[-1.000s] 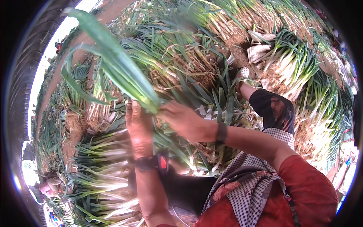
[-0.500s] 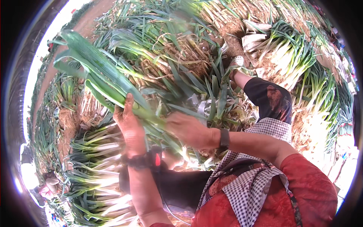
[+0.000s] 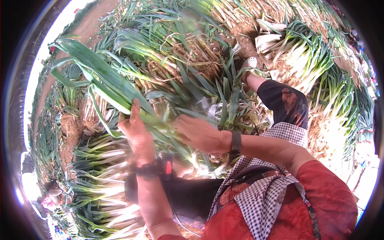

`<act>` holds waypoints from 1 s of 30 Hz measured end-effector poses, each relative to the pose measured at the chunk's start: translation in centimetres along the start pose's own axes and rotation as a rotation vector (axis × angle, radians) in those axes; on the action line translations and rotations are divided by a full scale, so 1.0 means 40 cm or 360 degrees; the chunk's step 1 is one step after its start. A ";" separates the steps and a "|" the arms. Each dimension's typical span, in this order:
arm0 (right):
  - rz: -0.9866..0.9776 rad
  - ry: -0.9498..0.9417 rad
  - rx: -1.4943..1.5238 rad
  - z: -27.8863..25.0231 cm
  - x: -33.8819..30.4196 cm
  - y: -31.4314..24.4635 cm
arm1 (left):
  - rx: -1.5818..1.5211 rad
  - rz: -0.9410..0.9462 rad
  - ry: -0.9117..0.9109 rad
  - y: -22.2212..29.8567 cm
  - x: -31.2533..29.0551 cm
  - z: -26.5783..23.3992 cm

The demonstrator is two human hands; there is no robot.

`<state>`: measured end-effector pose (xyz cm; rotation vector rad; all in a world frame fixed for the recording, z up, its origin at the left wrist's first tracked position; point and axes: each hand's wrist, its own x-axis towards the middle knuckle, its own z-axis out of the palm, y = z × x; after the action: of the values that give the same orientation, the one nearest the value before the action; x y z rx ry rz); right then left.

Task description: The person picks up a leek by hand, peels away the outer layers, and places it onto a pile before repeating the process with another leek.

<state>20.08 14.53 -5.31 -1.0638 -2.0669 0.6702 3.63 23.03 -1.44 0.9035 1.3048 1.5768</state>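
A leek point(image 3: 106, 80) with broad green leaves slants across in front of me, its leafy end toward the far left. My left hand point(image 3: 137, 130) is wrapped round it below the leaves, thumb lying along the top side. At its lower end my right hand point(image 3: 200, 134) is closed on the stalk, fingers bent. Part of the stalk's lower end is hidden behind the right hand. One long strip of leaf hangs loose and curls down beside my left hand.
Trimmed leeks point(image 3: 112, 180) lie in a row at the left, next to my leg. Untrimmed leeks with dry leaves point(image 3: 188, 60) are heaped ahead. Bundles of leeks point(image 3: 312, 60) stand at the right. Peeled leaf scraps point(image 3: 256, 116) cover the ground by my foot point(image 3: 250, 64).
The leek's leafy end has tipped slightly down and left. A leaf strip now hangs lower beside my left hand. My right hand has shifted a little and appears less blurred.
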 end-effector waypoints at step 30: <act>-0.0012 0.0265 0.0250 0.019 0.089 0.018 | -0.0653 -0.0001 -0.0292 0.091 -0.008 -0.037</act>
<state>18.35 17.81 -5.04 -0.9874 -1.8438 0.7037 1.74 21.95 1.87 0.7649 0.8123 1.6382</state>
